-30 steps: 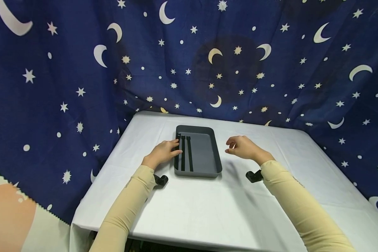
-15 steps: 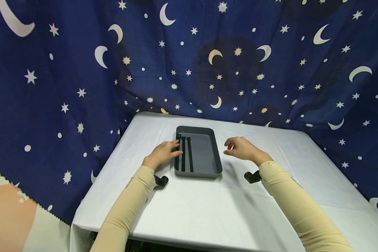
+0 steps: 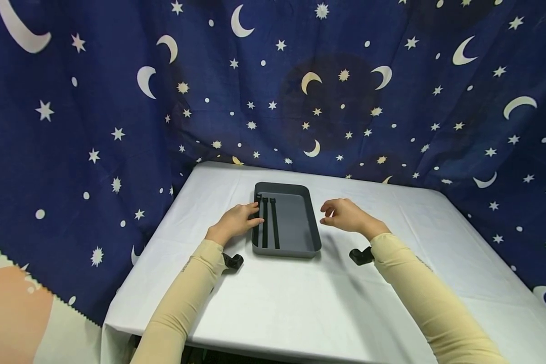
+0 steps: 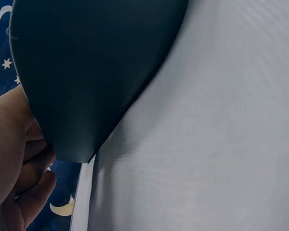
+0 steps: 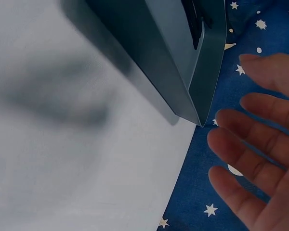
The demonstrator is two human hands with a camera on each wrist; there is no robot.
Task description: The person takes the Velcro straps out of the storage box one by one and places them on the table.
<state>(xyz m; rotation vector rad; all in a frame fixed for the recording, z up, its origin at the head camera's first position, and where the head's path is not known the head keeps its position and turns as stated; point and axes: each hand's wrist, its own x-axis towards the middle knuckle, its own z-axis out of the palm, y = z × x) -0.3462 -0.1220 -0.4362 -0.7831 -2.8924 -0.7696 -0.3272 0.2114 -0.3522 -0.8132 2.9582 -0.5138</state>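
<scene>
A grey rectangular tray [image 3: 296, 217] stands on the white-covered table. Inside it, near the left wall, lie several slim black strips with small wider heads; the right one [image 3: 274, 222] is fully visible, and the leftmost is partly behind my left hand. That left hand [image 3: 236, 220] is at the tray's left rim, thumb and index fingertip reaching over it with a gap between them. In the left wrist view its loosely bent fingers [image 4: 36, 187] are beside the tray's outer wall [image 4: 91, 72]. To the tray's right, apart from it, my right hand [image 3: 346, 215] hovers with relaxed, slightly bent fingers, holding nothing.
A white cloth covers the table [image 3: 273, 303]. Behind it hangs a dark blue curtain [image 3: 273, 81] with moons and stars. Black wrist mounts [image 3: 361, 256] sit under both sleeves. The right hand's shadow falls on the cloth in the right wrist view.
My right hand has drifted a little left, closer to the tray. The left hand, the tray and the strips have stayed in place.
</scene>
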